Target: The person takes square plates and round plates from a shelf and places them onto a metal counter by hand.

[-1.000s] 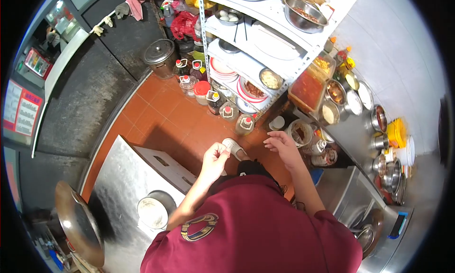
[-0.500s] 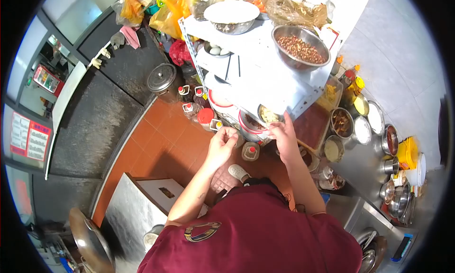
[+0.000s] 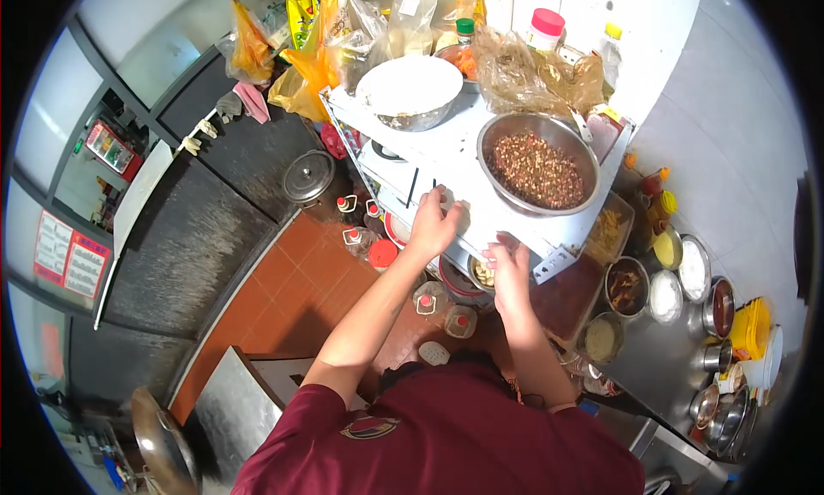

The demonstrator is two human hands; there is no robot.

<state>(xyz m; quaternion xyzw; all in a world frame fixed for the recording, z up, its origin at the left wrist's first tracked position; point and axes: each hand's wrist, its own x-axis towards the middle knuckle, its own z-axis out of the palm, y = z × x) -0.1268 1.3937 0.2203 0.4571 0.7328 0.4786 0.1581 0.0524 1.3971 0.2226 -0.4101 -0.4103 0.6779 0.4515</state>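
My left hand (image 3: pixel 435 224) reaches over the front edge of the white metal shelf (image 3: pixel 438 164), thumb and fingers apart, with nothing visible in it. Two dark chopstick-like sticks lie near its fingertips. At the shelf's front right edge is my right hand (image 3: pixel 509 270), its fingers loosely bent and slightly apart; I see nothing in them. Just above it on the top shelf stands a steel bowl (image 3: pixel 489 182) of reddish-brown dried peppercorn-like bits (image 3: pixel 538 170). A small bowl of pale pieces (image 3: pixel 483 273) sits below, partly hidden by my right hand.
A large white-topped bowl (image 3: pixel 408 87) and a crumpled plastic bag (image 3: pixel 536 70) stand farther back on the shelf. Steel bowls of seasonings, one with white powder (image 3: pixel 665 296), line the counter at right. Plastic jugs (image 3: pixel 461 321) stand on the red tiled floor. A lidded pot (image 3: pixel 309 177) is at left.
The view has tipped up toward the shelf top. My left hand has gone from a pinch to spread fingers and moved up over the shelf edge. My right hand's stretched fingers are now bent.
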